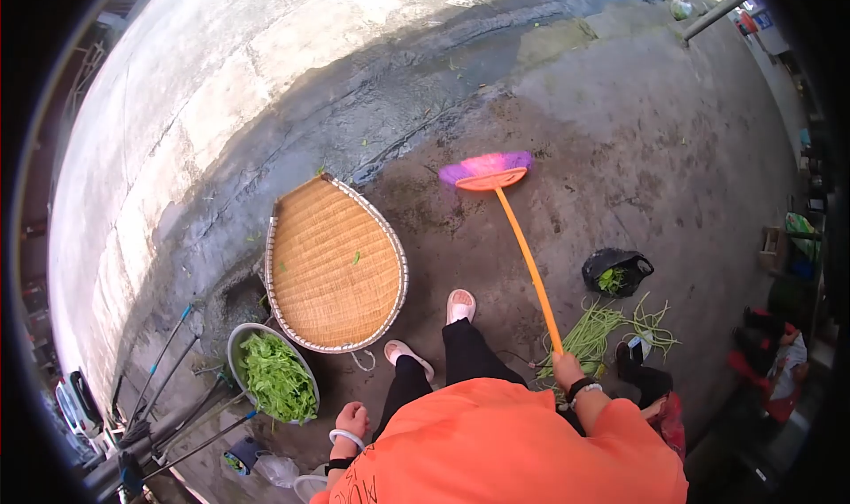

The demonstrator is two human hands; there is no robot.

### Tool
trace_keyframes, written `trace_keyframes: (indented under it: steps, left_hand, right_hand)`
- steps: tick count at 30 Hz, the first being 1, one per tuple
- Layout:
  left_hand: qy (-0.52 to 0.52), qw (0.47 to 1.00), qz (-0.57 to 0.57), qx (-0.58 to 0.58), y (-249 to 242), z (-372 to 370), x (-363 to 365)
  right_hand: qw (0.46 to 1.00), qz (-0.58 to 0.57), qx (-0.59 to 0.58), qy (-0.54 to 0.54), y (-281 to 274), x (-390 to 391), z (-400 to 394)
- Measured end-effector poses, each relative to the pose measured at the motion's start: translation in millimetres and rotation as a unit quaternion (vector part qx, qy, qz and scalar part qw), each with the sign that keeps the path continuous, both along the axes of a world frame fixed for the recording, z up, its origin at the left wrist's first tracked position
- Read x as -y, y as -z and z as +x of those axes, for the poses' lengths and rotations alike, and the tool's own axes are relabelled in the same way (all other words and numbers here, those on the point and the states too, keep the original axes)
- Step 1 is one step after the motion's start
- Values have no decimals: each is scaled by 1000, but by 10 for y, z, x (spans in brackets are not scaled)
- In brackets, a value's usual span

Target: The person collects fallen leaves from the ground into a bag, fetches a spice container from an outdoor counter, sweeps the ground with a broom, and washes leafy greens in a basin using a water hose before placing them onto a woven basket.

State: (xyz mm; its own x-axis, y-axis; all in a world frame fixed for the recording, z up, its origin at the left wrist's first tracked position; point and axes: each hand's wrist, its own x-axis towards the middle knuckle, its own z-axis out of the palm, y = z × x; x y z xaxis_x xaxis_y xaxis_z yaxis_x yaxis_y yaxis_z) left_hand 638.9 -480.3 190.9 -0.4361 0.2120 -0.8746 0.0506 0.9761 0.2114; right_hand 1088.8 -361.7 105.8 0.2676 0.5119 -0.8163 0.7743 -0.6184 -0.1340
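My right hand is wrapped around the orange handle of a broom. The broom reaches forward, its pink and purple bristles on the wet ground. My left hand hangs at my side with its fingers curled in and nothing visible in them. Ahead of that hand lies a woven bamboo winnowing basket with a few leaf scraps on it. To its left stands a metal basin heaped with leafy greens. Long green beans lie on the ground by my right hand.
A black bag with greens inside sits at the right. Another person is close to my right side; a further person is beyond. Poles stand at the left. A wet channel crosses ahead, with pale concrete behind it.
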Motion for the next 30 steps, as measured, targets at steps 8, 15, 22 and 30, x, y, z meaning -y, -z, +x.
trace_keyframes:
  steps: [8, 15, 22, 30]
  left_hand:
    - [13, 999, 38, -25, -80, -69, -118]
    - [-16, 998, 52, -6, 87, 54, 30]
    - [-9, 999, 21, -44, -93, 178, -18]
    - [-48, 995, 75, -38, 35, 93, 191]
  right_hand:
    - [973, 104, -174, 108, 37, -2446, -675]
    - [993, 81, -75, -47, -61, 179, 191]
    - [995, 33, -57, -81, 273, -47, -197]
    - [969, 114, -11, -218, -40, -997, -544]
